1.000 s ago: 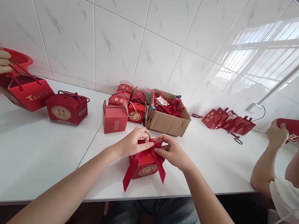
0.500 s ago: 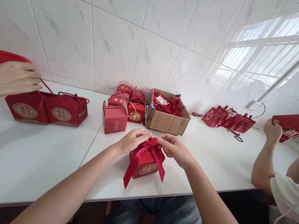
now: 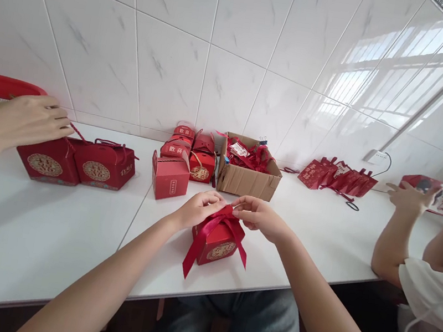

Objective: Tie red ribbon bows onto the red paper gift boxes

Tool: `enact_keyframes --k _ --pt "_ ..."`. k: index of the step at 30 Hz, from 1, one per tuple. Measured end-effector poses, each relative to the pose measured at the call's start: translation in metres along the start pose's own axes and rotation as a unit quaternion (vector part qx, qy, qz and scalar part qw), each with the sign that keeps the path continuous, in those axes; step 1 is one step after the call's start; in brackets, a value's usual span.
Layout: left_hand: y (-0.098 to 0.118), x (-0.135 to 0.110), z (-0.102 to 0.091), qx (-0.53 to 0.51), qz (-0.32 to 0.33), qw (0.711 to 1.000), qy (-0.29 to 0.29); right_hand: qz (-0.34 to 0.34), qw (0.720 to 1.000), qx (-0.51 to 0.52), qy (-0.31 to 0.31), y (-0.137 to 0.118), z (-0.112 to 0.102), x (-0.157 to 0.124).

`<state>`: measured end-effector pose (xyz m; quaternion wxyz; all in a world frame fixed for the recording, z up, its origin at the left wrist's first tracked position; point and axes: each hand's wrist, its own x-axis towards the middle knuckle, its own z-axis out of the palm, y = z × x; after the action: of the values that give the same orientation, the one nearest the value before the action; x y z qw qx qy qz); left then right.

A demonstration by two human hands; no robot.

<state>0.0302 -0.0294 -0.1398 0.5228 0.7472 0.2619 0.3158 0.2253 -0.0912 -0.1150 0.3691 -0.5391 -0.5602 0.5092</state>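
Note:
A small red gift box (image 3: 218,245) with a gold emblem stands on the white table (image 3: 45,239) near its front edge. A dark red ribbon (image 3: 211,230) is tied over its top, and two tails hang down the front. My left hand (image 3: 197,208) pinches the ribbon's left loop. My right hand (image 3: 258,216) pinches the right loop. Both hands sit just above the box top, fingertips almost touching.
Behind stand several red boxes (image 3: 182,162) and a cardboard carton (image 3: 249,174) of ribbons and tags. Flat red box blanks (image 3: 339,179) lie at the back right. A person's hand (image 3: 27,121) at left touches two red handled boxes (image 3: 77,161). Another person at right holds a red box blank (image 3: 431,193).
My hands have drawn the ribbon loops slightly apart and the bow now sits tighter. The person at left set a second handled box down beside the first. The person at right lowered their red blank.

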Motion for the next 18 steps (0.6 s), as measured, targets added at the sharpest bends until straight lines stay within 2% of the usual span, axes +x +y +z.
enact_keyframes --k 6,9,12,18 --pt "-0.001 0.001 0.001 0.000 0.006 1.000 0.000 -0.002 0.998 -0.038 -0.051 -0.007 0.001 0.000" --pt "-0.001 0.001 0.001 0.004 0.006 1.000 0.013 -0.006 0.998 -0.058 -0.006 -0.006 0.008 0.001" --pt "-0.001 0.001 0.000 0.003 0.009 1.000 0.013 -0.044 0.993 -0.100 0.051 -0.002 0.016 0.003" --pt "-0.001 0.001 0.000 0.022 0.024 0.999 0.014 -0.084 0.982 -0.149 0.079 0.007 0.026 0.004"
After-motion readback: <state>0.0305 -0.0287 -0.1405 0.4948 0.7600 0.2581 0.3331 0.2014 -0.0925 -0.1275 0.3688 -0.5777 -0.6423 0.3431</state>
